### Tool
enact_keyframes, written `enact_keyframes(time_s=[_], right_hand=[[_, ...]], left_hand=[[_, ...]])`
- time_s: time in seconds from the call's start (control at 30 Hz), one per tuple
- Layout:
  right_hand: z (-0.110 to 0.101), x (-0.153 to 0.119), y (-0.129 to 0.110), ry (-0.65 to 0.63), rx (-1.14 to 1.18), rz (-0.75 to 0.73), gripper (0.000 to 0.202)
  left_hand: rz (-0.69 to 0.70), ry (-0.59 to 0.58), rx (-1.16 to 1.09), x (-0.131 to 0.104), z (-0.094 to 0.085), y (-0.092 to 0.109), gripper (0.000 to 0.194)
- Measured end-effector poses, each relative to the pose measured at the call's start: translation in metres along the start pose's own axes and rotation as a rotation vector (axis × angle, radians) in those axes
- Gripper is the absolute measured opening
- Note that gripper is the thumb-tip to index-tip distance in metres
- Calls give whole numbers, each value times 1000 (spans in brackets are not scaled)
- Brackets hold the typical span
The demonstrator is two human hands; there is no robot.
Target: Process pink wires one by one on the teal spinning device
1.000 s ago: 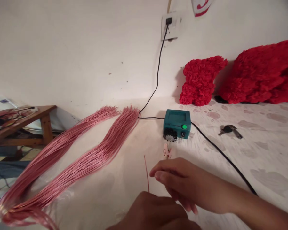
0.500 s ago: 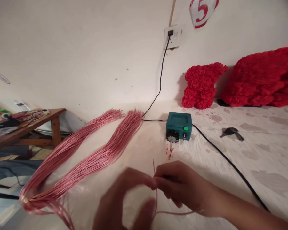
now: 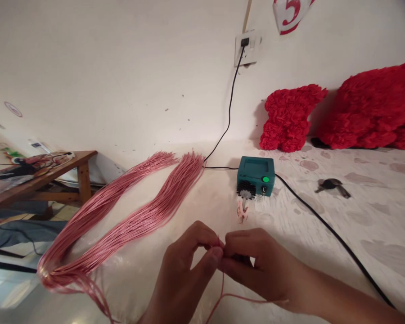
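Observation:
At the lower middle, my left hand pinches a thin pink wire between thumb and forefinger. My right hand grips the same wire just beside it, the fingertips of both hands nearly touching. Below the hands the wire hangs down and meets another strand running right, under my right hand. Beyond them stands a small teal machine with a green button and a toothed black disc, pinkish pieces on its tip. A large bundle of pink wires lies bent double on the left, tied at its near end.
Red flower-covered shapes stand against the wall at the right. A black cable crosses the table's right side, near some keys. A wall socket holds a plug. Farther left is a wooden table with items on it.
My left thumb and forefinger have closed on the wire, where they were apart before. The wire's upper end sticks out less above the fingers. The view has shifted slightly.

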State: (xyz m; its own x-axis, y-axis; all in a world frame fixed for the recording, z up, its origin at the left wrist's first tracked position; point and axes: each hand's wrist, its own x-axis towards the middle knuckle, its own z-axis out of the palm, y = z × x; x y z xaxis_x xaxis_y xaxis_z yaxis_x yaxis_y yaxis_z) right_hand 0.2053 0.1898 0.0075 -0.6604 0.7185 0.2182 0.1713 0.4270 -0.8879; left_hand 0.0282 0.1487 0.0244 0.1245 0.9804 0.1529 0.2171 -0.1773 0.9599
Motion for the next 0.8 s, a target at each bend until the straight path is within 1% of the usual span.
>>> enact_keyframes(time_s=[0.07,0.1,0.2,0.27,0.33,0.43,0.53,0.67,0.8], right_hand=[[-7,-1,-1,4,-50,-12,22],[-12,-2,-2,15,-83,-15,19],[-23,-4,-6,82,-159,9,18],[-28,-5,-9,106,-141,40,17],[-28,-6,-12,90,-87,61,20],[-25,-8,-18,2,-24,48,23],[-21,-9,-21,-74,-43,22,19],[-17,-9,-20,-76,-108,9,11],[-15,-9,-15,-78,-118,13,16]], left_hand=[[-39,32,-101,-4,-1,1,13],[-78,25,-168,-6,-1,1,12],[-258,-85,-340,-12,0,3,11],[-376,-132,-348,-16,1,7,13],[-455,-116,-290,-18,3,11,15],[-476,-83,-208,-19,4,15,16],[-458,-70,-180,-19,4,16,17],[-451,-67,-173,-21,3,14,17],[-443,-85,-173,-21,-1,9,12]])
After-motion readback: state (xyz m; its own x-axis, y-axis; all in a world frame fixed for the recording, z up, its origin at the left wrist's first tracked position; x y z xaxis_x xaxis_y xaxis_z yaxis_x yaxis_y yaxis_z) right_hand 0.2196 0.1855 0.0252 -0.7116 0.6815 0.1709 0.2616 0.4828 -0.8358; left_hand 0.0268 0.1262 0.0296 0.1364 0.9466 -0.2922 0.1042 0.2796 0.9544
